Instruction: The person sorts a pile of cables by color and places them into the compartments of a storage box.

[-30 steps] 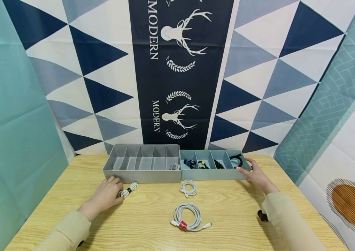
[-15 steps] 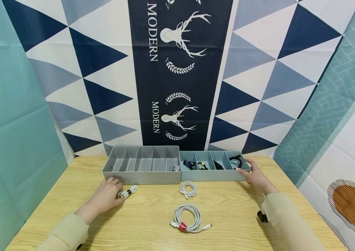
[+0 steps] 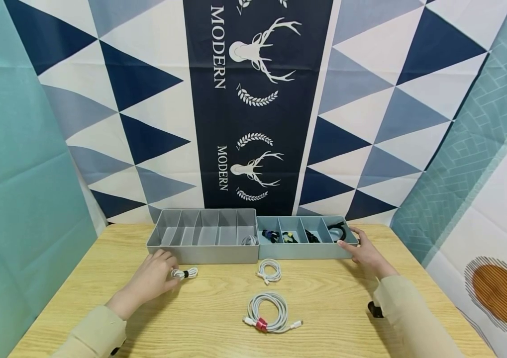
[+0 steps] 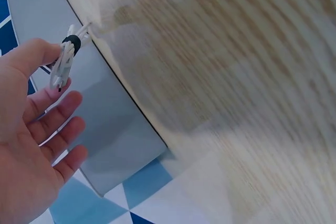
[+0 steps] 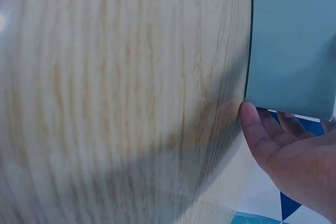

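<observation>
My left hand (image 3: 158,273) pinches a small bundled white cable (image 3: 185,273), tied with a black strap, between thumb and index finger. The left wrist view shows the cable bundle (image 4: 65,59) with its other fingers loosely spread beside the front wall of the grey divided box (image 4: 107,103). At the far right, my right hand (image 3: 367,251) holds the end corner of the blue divided box (image 3: 307,250), thumb at its front and fingers along the end wall. Seen from the right wrist, fingertips touch the end of that box (image 5: 294,40) down near the tabletop.
The grey box (image 3: 204,254) stands left of the blue one, a light cable (image 3: 250,239) in its rightmost compartment. Dark cables (image 3: 312,236) lie in the blue compartments. On the wooden table (image 3: 208,318) are a small white cable coil (image 3: 278,274) and a larger red-strapped coil (image 3: 284,311).
The pinched cable bundle has turned from a slant to nearly level in the left hand, which has shifted slightly. The right hand stays at the blue box.
</observation>
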`<state>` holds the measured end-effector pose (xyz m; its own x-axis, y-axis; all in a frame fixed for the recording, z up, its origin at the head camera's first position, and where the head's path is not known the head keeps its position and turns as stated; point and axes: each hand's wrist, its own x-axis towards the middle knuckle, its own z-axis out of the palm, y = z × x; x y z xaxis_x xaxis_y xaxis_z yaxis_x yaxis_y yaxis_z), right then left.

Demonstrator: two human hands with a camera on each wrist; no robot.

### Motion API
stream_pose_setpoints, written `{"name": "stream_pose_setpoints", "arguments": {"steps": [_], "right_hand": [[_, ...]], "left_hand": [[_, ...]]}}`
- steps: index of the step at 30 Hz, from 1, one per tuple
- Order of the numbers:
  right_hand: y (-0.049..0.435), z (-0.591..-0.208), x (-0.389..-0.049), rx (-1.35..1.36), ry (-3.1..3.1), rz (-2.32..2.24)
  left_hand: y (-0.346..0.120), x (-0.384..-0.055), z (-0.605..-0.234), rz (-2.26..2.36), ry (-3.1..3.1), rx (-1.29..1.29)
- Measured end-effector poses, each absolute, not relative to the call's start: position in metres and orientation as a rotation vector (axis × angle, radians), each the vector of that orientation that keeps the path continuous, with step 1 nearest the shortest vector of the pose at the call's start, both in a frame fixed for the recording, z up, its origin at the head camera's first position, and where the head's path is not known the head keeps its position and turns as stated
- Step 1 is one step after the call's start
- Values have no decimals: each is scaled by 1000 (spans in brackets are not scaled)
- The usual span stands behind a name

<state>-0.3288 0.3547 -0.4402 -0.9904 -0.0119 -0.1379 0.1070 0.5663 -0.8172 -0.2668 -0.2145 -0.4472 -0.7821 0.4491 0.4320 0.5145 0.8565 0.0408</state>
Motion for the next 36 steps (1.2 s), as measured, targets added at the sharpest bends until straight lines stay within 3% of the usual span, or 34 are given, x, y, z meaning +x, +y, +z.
{"name": "stream_pose_setpoints", "arguments": {"steps": [36], "right_hand": [[354, -439, -329, 110, 2635, -1420]], "left_hand": [[-200, -264, -404, -270, -2579, -729]]}}
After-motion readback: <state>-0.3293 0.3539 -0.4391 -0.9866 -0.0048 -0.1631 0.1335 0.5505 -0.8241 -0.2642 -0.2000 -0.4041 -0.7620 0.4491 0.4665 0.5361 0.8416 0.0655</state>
